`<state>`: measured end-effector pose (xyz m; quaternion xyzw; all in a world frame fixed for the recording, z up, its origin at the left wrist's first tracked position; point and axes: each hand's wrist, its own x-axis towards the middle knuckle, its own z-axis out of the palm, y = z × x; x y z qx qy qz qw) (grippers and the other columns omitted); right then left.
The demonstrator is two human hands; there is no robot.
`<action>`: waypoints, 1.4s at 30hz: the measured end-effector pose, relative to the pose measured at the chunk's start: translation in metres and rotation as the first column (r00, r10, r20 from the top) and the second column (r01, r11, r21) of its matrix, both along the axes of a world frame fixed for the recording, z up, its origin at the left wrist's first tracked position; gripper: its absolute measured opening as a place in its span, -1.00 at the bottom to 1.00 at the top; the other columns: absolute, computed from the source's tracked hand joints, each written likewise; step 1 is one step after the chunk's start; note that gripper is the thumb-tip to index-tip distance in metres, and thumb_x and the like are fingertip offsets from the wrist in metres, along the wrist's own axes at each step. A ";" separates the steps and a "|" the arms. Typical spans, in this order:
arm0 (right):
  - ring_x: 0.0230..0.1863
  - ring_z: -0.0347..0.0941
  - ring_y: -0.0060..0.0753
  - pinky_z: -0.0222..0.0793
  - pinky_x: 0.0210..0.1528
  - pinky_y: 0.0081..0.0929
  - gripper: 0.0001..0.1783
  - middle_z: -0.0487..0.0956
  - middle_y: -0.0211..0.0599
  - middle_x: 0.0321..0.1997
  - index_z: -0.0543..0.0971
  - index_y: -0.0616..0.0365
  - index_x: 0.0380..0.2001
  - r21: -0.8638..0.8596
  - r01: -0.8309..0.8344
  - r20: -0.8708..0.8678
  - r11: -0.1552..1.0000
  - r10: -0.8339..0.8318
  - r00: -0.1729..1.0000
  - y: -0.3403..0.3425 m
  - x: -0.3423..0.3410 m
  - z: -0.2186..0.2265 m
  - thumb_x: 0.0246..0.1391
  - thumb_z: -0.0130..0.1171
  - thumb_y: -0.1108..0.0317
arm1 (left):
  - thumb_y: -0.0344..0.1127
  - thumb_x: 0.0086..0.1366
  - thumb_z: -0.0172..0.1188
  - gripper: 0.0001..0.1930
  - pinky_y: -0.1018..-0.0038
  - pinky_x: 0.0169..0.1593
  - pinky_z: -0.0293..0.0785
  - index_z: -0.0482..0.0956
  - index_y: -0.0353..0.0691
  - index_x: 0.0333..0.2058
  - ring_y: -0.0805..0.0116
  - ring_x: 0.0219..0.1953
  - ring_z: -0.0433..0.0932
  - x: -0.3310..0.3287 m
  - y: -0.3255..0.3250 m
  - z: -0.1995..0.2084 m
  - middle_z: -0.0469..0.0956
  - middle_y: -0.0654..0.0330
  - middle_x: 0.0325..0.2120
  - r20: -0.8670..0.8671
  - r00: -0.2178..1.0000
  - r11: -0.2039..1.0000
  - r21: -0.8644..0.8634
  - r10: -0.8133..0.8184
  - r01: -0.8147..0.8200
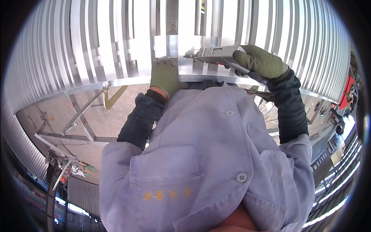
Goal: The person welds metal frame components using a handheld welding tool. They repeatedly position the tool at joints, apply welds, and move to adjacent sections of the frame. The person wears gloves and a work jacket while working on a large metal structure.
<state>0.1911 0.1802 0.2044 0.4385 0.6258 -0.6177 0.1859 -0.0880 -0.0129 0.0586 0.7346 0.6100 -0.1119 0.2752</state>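
My right hand (264, 62), in an olive-green work glove, is wrapped round a silver pistol-shaped power tool (220, 54). Its narrow pointed nose faces left, just over the metal surface; what sits in the tip is too small to tell. The left hand (164, 75), gloved alike, rests at the near edge of the metal work, a little left of that nose. Its fingers are curled and pressed together beside a shiny metal strip (172, 43); whatever they may hold is hidden. Long silver slats (262, 23) run away from me in rows beyond both hands.
A metal edge rail (131, 80) curves across in front of my body. Under it stand a slanted metal bar (83, 110) and a yellowish hook-shaped piece (114, 98). Red objects (346, 92) lie at the far right. Clutter (79, 168) sits on the floor at left.
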 end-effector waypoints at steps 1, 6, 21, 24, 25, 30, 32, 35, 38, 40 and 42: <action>-0.46 0.49 -0.54 0.46 -0.35 -0.44 -0.45 0.60 -0.38 -0.47 0.75 0.22 0.00 -0.042 0.039 0.029 0.998 -0.038 0.999 -0.001 0.000 0.002 0.55 0.21 -0.12 | 0.29 0.13 0.59 -0.35 0.07 0.22 0.53 0.82 -0.20 -0.09 0.00 0.13 0.63 0.000 0.001 -0.002 0.70 0.07 -0.02 -0.011 1.000 1.000 -0.013 -0.001 0.000; -0.51 0.43 -0.65 0.37 -0.45 -0.52 -0.53 0.58 -0.44 -0.49 0.74 0.23 -0.04 -0.015 0.052 -0.133 0.999 -0.053 0.990 -0.005 0.013 -0.009 0.56 0.20 -0.03 | 0.11 0.20 0.54 -0.50 0.10 0.20 0.57 0.82 -0.20 -0.10 0.01 0.14 0.65 0.000 0.006 -0.011 0.71 0.07 -0.04 -0.012 0.998 0.996 -0.068 -0.059 0.059; -0.51 0.48 -0.66 0.38 -0.46 -0.57 -0.58 0.64 -0.46 -0.43 0.75 0.18 0.05 -0.029 0.024 -0.123 0.999 -0.027 0.992 0.001 0.010 -0.011 0.54 0.25 0.02 | -0.06 0.20 0.52 -0.65 0.08 0.18 0.58 0.80 -0.19 -0.18 0.01 0.14 0.65 -0.006 0.004 -0.014 0.69 0.08 -0.06 0.094 0.993 0.998 -0.005 -0.067 0.067; -0.53 0.47 -0.61 0.36 -0.44 -0.48 -0.55 0.58 -0.50 -0.53 0.76 0.09 0.04 0.063 -0.035 -0.062 0.997 0.039 0.997 0.000 0.008 -0.009 0.53 0.24 -0.07 | -0.07 0.21 0.51 -0.67 0.09 0.18 0.59 0.80 -0.19 -0.20 0.01 0.13 0.65 -0.006 0.003 -0.014 0.70 0.08 -0.08 0.104 0.993 0.999 0.003 -0.054 0.054; -0.54 0.46 -0.59 0.36 -0.44 -0.46 -0.54 0.56 -0.51 -0.56 0.77 0.07 0.03 0.078 -0.037 -0.056 0.996 0.041 0.998 0.000 0.008 -0.009 0.52 0.23 -0.10 | -0.06 0.20 0.52 -0.66 0.08 0.17 0.60 0.80 -0.19 -0.19 0.01 0.11 0.66 -0.006 0.003 -0.013 0.71 0.09 -0.09 0.106 0.993 0.999 0.023 -0.048 0.045; -0.48 0.49 -0.58 0.39 -0.41 -0.42 -0.52 0.59 -0.47 -0.52 0.78 0.07 -0.01 0.075 -0.009 -0.008 0.997 0.010 1.000 -0.001 0.006 -0.010 0.55 0.18 -0.13 | -0.02 0.27 0.51 -0.65 0.17 0.17 0.63 0.87 -0.16 -0.12 0.04 0.07 0.74 -0.032 0.004 0.007 0.79 0.11 -0.08 0.338 0.926 0.985 -0.092 0.168 -0.146; -0.45 0.51 -0.56 0.42 -0.38 -0.39 -0.47 0.60 -0.45 -0.50 0.78 0.06 -0.01 0.072 -0.053 0.002 0.996 0.053 0.999 -0.001 0.003 -0.011 0.56 0.13 -0.17 | -0.09 0.33 0.47 -0.72 0.17 0.08 0.67 0.87 -0.18 -0.18 0.02 -0.06 0.77 -0.049 -0.004 0.009 0.80 0.09 -0.18 0.517 0.782 0.931 -0.095 0.350 -0.354; -0.42 0.54 -0.51 0.47 -0.34 -0.37 -0.40 0.61 -0.42 -0.48 0.79 0.05 -0.02 0.047 -0.118 -0.009 0.992 0.119 0.993 0.004 -0.003 -0.015 0.58 0.05 -0.25 | -0.20 0.42 0.42 -0.78 0.15 0.00 0.68 0.86 -0.25 -0.24 0.01 -0.16 0.79 -0.062 -0.008 0.013 0.82 0.06 -0.23 0.537 0.668 0.786 0.014 0.516 -0.618; -0.41 0.61 -0.45 0.55 -0.30 -0.38 -0.23 0.66 -0.34 -0.43 0.76 0.13 0.05 0.012 -0.141 -0.067 0.990 0.141 0.988 0.008 -0.012 -0.017 0.54 0.01 -0.41 | -0.17 0.43 0.44 -0.77 0.15 0.05 0.66 0.86 -0.24 -0.22 0.00 -0.13 0.78 -0.073 -0.017 -0.008 0.83 0.05 -0.21 0.437 0.669 0.607 0.295 0.601 -0.738; -0.39 0.70 -0.42 0.64 -0.28 -0.41 -0.05 0.76 -0.26 -0.35 0.71 0.25 0.16 -0.021 -0.172 -0.109 0.985 0.169 0.980 0.013 -0.009 -0.030 0.49 0.01 -0.56 | -0.16 0.43 0.44 -0.77 0.12 0.11 0.63 0.86 -0.22 -0.21 -0.02 -0.09 0.77 -0.072 -0.018 -0.020 0.83 0.06 -0.19 0.446 0.658 0.520 0.404 0.607 -0.753; -0.42 0.71 -0.45 0.65 -0.32 -0.45 0.01 0.79 -0.24 -0.33 0.70 0.28 0.20 -0.026 -0.231 -0.124 0.973 0.226 0.966 0.015 -0.015 -0.031 0.48 0.01 -0.60 | -0.17 0.45 0.42 -0.78 0.06 0.19 0.58 0.86 -0.20 -0.20 -0.05 -0.01 0.74 -0.071 -0.022 -0.043 0.82 0.07 -0.15 0.442 0.669 0.446 0.510 0.597 -0.735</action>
